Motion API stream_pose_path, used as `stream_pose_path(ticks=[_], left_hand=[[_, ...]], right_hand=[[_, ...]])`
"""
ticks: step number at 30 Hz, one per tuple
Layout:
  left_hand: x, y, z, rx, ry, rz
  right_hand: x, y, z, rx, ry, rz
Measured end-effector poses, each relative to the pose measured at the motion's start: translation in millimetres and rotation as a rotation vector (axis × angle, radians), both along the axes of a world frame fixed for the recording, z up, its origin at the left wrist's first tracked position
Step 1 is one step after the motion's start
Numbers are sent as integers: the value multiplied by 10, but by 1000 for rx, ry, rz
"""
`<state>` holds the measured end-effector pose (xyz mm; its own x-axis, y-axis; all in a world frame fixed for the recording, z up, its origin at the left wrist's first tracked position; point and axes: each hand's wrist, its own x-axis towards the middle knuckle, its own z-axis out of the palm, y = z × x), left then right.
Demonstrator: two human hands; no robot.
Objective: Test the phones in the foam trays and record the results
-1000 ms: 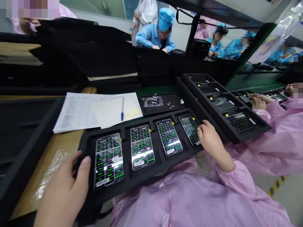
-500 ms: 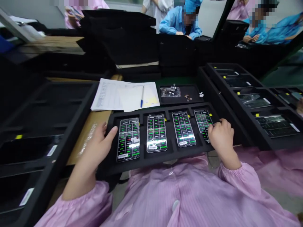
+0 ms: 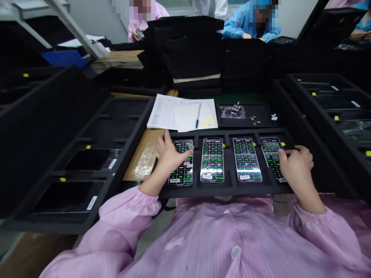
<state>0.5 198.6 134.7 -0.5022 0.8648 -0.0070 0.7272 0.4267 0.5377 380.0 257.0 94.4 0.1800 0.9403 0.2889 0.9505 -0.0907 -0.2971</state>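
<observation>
A black foam tray lies before me with phone screens in its compartments, each lit with a green and white grid. My left hand is spread over the tray's left end, its thumb reaching across the leftmost screen. Two middle screens, one left and one right, lie untouched. At the right end, my right hand has its fingers curled, with thumb and fingertips at the edge of the rightmost screen. Whether it grips that screen or only touches it is unclear.
Papers with a blue pen lie behind the tray, beside a small parts tray. Foam trays with dark screens stand left and right. Wrapped items lie left. People sit across.
The view has turned left, shifting everything rightward. My left hand has moved from the tray's left edge over the leftmost screen. My right hand stays at the rightmost screen, which now lies more tilted.
</observation>
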Motion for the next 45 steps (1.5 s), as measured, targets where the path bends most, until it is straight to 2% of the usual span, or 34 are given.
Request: stream_pose_path(ticks=[3,5,16,24,29,32,34,37,40,42,45], left_hand=[[127,6,50,-182,101,10],[177,12,66,-226,157,0],[127,-34,51,-135,188,-27],[121,-10,73,-149,272,-60],[65,19,74,-175,272,-78],[81,12,132,-240,290,-90],[182,-10,214,-207,361,-133],[488,-24,357,-115,424,-270],[850,37,428,-239,452,-346],[1035,110,410,-343,502,-349],[1191,210,334,-407,555,-341]], right_hand=[[24,2,-13,12,43,-4],[11,-8,-8,18,46,1],[-101,-67,85,45,-108,3],[-258,-108,321,-170,-379,36],[-320,-93,353,-178,-389,68],[-324,-58,348,-173,-380,87],[-318,-27,344,-181,-371,94],[-307,12,339,-196,-345,89],[-303,24,333,-205,-325,85],[-304,19,335,-206,-327,84],[-309,12,349,-205,-358,86]])
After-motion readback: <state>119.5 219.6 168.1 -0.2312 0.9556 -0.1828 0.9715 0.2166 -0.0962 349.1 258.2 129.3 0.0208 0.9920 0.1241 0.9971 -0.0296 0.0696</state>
